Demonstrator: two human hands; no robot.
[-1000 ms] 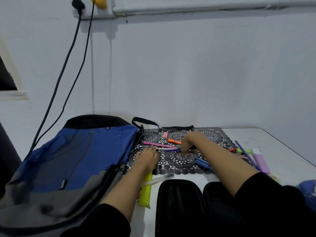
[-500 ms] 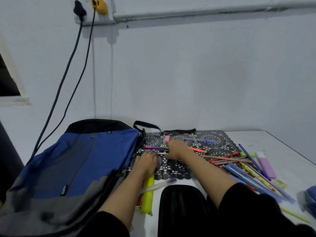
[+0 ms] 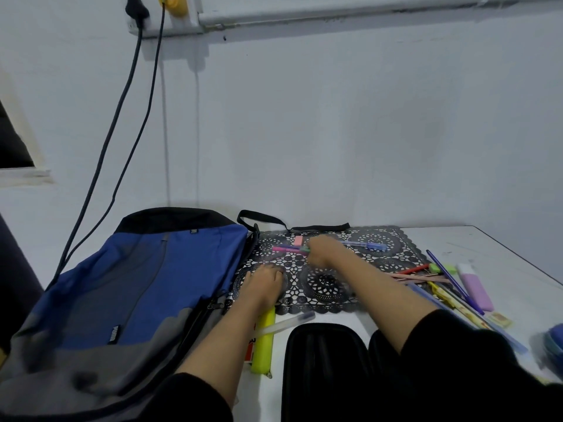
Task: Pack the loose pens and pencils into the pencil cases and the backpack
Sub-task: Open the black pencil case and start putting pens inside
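Left hand [image 3: 264, 283] lies flat, fingers relaxed, on black lace mat [image 3: 323, 285], prob. steadying it; right hand [image 3: 320, 250] meets slim pink pen [image 3: 285, 249], grip too blurred to tell.

Blue-and-grey fabric backpack [image 3: 137, 284] lies flat, left of the black lace mat [image 3: 323, 284]. Black hard-shell pencil case [image 3: 323, 360] and slim yellow pencil case [image 3: 263, 342] lie in front of the mat; loose coloured pens and pencils [image 3: 411, 277] spread at its right.

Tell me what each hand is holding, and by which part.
Left hand rests on the lace mat, holding nothing. Right hand meets one end of the pink pen; blur hides whether its fingers grip it.
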